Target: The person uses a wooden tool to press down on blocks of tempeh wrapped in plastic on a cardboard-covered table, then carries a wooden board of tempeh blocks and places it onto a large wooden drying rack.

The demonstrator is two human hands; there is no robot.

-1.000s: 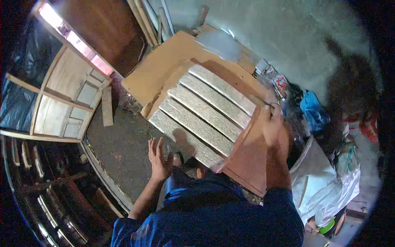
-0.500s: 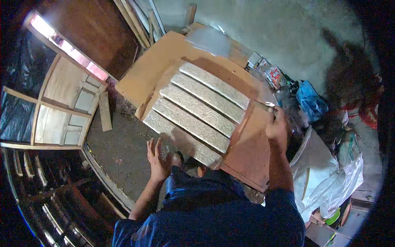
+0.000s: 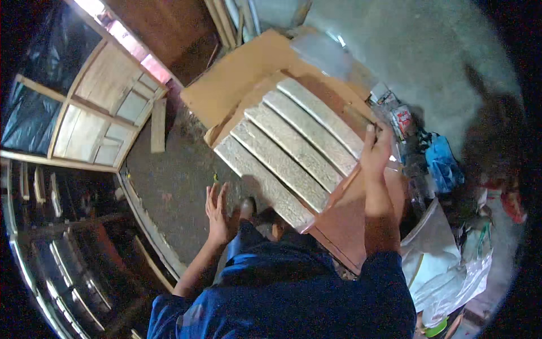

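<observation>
Several long, pale slabs (image 3: 282, 144) with bumpy, whitish surfaces lie side by side, with narrow dark gaps between them, on a brown board (image 3: 353, 209) in front of me. My right hand (image 3: 377, 148) is at their far right ends, its fingers closed. A thin, flat, blade-like strip (image 3: 358, 111) reaches from it toward the far left; its exact kind is unclear. My left hand (image 3: 219, 212) hovers with fingers apart, left of the nearest slab and over the dark floor, and holds nothing.
Tan sheet (image 3: 237, 76) extends behind the slabs, with a clear plastic sheet (image 3: 324, 53) at its far edge. A blue plastic bag (image 3: 443, 164) and white plastic sacks (image 3: 435, 248) lie to the right. A wooden panelled frame (image 3: 93, 107) stands left, near a dark rack (image 3: 62, 248).
The view has turned, so the slabs appear farther right. My right hand has come closer to the slabs' right ends. My left hand stays open at about the same place.
</observation>
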